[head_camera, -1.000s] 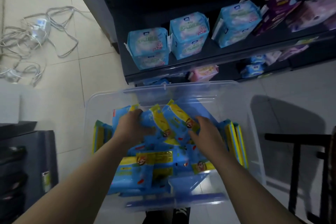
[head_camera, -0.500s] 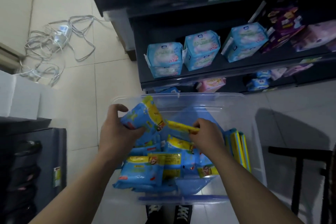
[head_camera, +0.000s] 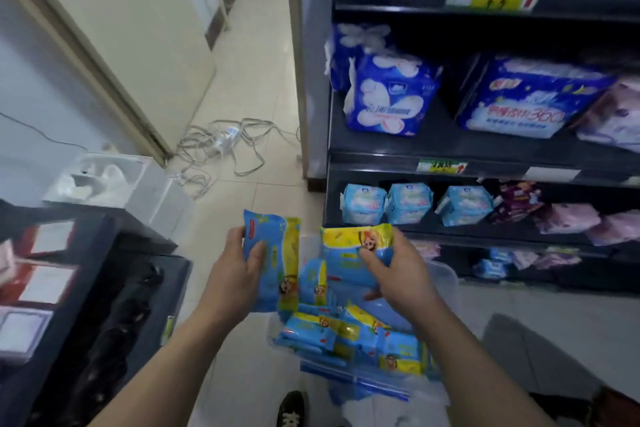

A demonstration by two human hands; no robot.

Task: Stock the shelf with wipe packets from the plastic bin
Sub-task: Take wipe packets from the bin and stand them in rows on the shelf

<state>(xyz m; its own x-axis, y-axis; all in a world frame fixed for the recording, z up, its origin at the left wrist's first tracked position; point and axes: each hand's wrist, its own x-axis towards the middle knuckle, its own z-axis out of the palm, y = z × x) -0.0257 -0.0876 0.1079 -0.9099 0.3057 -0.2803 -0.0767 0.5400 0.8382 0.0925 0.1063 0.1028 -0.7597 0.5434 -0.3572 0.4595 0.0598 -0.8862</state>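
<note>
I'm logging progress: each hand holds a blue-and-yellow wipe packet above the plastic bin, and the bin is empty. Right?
Not empty: the head view shows several wipe packets lying in the plastic bin. The rest stands: the left hand and right hand each hold a packet above it.

Blue-and-yellow wipe packets (head_camera: 272,263), black shelf (head_camera: 450,149)

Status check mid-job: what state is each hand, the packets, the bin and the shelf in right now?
left hand: grips the left packet, held upright above the bin's left side.
right hand: grips the right packet, yellow end up, over the bin.
plastic bin: open on top, part full.
loose packets: lying jumbled in the bin.
shelf: holds other packs; no wipe packets seen on it.
</note>
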